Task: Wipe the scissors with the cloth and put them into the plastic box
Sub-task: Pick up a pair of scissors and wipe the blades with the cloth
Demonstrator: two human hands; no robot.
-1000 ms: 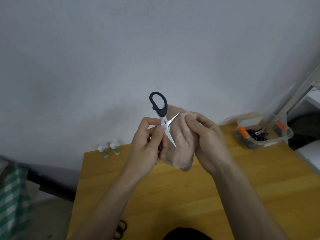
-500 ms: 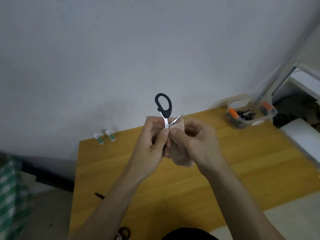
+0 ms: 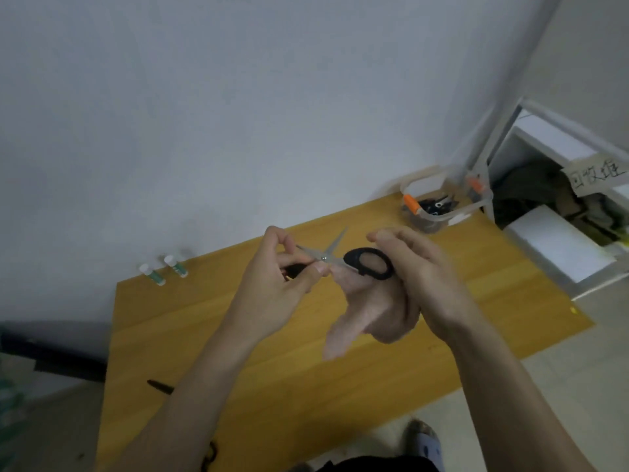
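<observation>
Left hand (image 3: 272, 284) pinches the scissors (image 3: 335, 262) at the pivot, blades splayed open and pointing toward the upper middle of the frame, one black loop sticking out right; looks like that keeps both blade faces exposed for wiping. Right hand (image 3: 422, 270) has the pinkish cloth (image 3: 371, 311) bunched in curled fingers just under that loop, cloth tail hanging down over the wooden table (image 3: 211, 321). Plastic box (image 3: 442, 216) sits at the table's far right corner, upper right of frame, well apart from the hands, already holding dark items, so probably mid-wipe, drop-off not yet started.
</observation>
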